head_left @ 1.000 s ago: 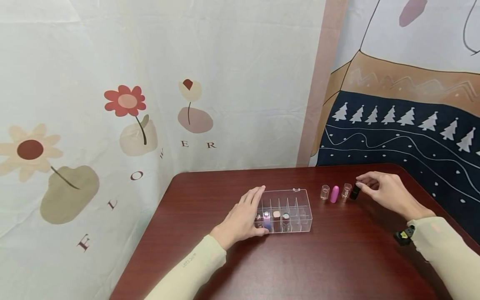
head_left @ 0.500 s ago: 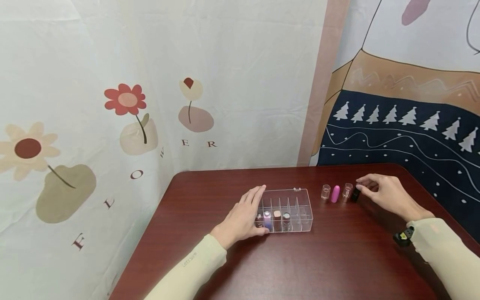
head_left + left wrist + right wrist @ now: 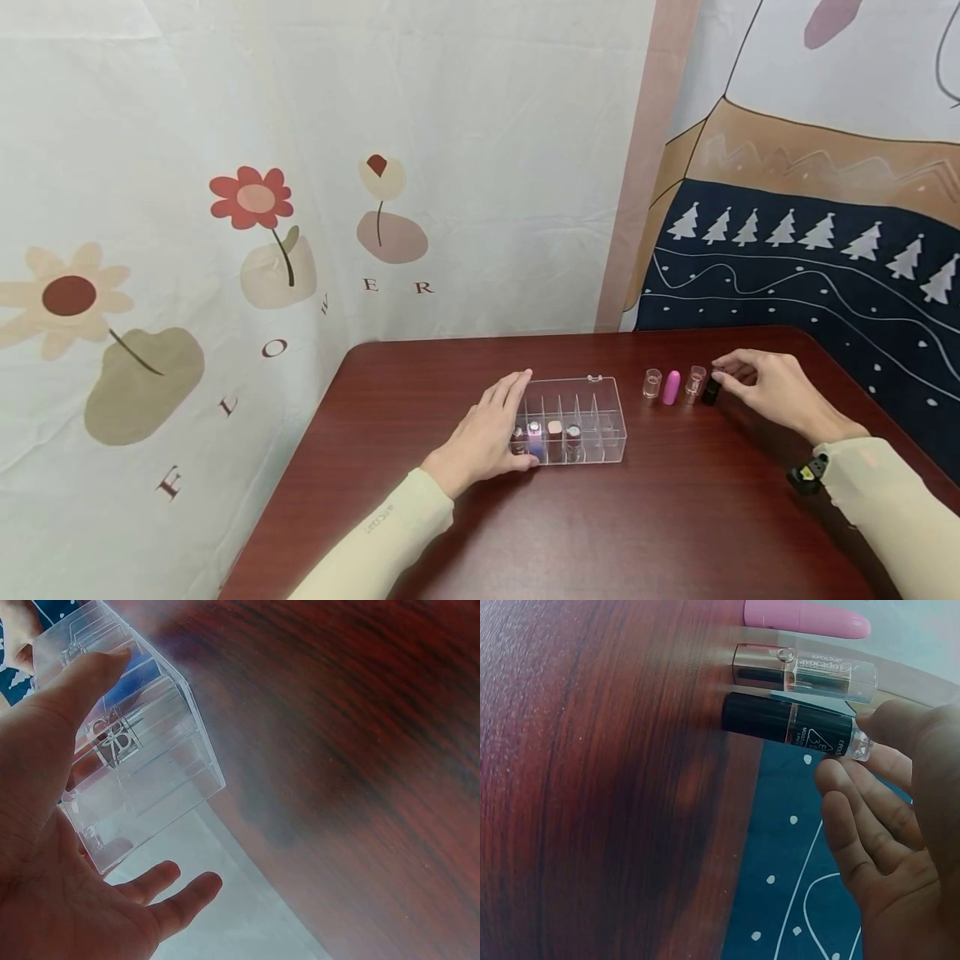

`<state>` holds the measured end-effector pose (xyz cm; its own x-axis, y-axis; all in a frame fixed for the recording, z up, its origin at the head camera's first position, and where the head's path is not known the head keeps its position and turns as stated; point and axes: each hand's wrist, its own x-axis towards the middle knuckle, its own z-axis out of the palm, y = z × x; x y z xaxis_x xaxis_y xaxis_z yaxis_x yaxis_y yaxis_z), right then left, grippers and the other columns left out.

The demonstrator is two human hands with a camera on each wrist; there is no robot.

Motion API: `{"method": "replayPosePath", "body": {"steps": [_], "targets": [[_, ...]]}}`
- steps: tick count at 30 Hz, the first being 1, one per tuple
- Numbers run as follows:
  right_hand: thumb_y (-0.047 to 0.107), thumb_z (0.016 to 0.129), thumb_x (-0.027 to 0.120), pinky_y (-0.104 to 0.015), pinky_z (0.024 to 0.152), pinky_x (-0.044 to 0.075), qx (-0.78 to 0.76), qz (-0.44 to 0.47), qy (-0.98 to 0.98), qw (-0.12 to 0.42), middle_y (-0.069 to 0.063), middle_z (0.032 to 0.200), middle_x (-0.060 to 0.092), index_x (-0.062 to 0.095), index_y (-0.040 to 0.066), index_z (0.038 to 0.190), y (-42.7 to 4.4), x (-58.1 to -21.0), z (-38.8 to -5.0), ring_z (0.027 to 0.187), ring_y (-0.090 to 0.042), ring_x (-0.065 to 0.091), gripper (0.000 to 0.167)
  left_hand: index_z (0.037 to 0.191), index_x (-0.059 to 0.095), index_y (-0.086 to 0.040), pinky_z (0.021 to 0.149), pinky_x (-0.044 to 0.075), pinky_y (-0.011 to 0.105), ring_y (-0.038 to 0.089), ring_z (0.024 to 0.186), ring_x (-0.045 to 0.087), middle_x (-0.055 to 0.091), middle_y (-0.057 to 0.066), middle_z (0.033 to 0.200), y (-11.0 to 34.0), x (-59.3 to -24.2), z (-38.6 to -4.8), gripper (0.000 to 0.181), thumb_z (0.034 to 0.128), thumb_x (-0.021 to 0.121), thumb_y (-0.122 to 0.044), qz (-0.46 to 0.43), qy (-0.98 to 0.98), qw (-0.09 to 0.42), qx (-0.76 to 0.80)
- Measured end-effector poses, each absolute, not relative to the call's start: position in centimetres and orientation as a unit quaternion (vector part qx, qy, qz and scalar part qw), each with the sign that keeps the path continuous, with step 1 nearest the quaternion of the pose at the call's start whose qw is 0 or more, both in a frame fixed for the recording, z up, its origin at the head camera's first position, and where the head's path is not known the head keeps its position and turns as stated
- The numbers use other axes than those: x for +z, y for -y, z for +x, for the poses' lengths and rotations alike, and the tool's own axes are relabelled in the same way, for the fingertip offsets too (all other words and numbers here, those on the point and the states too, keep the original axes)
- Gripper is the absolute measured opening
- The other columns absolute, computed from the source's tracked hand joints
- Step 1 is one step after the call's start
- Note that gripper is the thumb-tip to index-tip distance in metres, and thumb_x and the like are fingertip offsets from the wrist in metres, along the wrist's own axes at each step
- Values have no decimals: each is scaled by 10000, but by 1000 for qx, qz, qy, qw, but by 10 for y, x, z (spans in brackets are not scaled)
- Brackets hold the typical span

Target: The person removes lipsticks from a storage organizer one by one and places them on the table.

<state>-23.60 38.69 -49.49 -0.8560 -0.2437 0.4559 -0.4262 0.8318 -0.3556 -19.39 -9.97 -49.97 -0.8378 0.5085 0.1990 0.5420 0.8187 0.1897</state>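
A clear divided box (image 3: pixel 611 433) stands on the table with several lipsticks in its left compartments. My left hand (image 3: pixel 483 433) grips its left end, thumb at the front side (image 3: pixel 45 765) and two fingers extended past the edge. My right hand (image 3: pixel 780 387) pinches the top of an upright black lipstick (image 3: pixel 780 724) between thumb and fingers (image 3: pixel 900 780); its base is at the table. Beside it stand a clear-capped lipstick (image 3: pixel 694 382), a pink bullet-shaped tube (image 3: pixel 671 388) and a clear short tube (image 3: pixel 652 384), in a row.
The dark red table (image 3: pixel 600 533) has its back edge against a pale flower-printed cloth (image 3: pixel 487 167). A navy cloth with white trees (image 3: pixel 787 275) hangs at the back right. A dark band with a yellow-marked piece (image 3: pixel 808 475) is at my right wrist.
The black lipstick has gone from slightly tilted to more upright beside the clear-capped one, with my right hand still at its top. My left hand keeps its place on the box.
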Motion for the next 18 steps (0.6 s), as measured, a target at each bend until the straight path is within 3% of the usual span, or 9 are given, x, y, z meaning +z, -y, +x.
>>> {"method": "replayPosePath", "body": {"steps": [18], "targets": [[198,1031,899,-196,736,617,231,174,938,193,-24,1001,868,866,82,1215,-386,-494,-233,809,33,711,220,1863,165,-120,1154,643,626,418,1660,493,357,138,1883,100,-500,-193,1411,840,1053,-514,-276,951,71,-117]]}}
